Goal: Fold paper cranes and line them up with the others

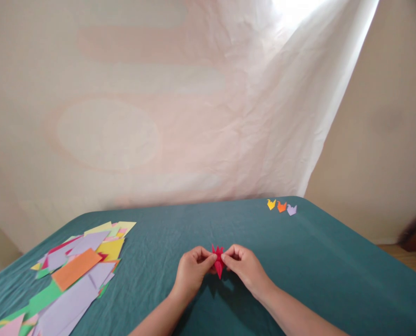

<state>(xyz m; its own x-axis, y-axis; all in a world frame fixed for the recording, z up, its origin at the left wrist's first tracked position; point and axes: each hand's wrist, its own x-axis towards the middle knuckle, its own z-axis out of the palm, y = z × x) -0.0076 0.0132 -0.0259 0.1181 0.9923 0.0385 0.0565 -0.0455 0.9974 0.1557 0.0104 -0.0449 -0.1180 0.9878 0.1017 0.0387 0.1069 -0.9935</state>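
A small red folded paper piece [218, 262], origami with pointed tips at its top and one long point below, is held up just above the table. My left hand [194, 267] pinches its left side between thumb and forefinger. On the opposite side, my right hand [244, 267] pinches it the same way. Both hands are closed, and the fingertips hide the edges of the paper. Shadows of the hands and the piece fall on the cloth beneath.
Loose coloured paper sheets [76, 269] lie heaped on the left of the green-covered table [158, 242]. Toward the far right edge sit a yellow paper crane [271, 205], an orange one [281, 207] and a lilac one [292, 210]. A pale sheet [193, 130] hangs behind.
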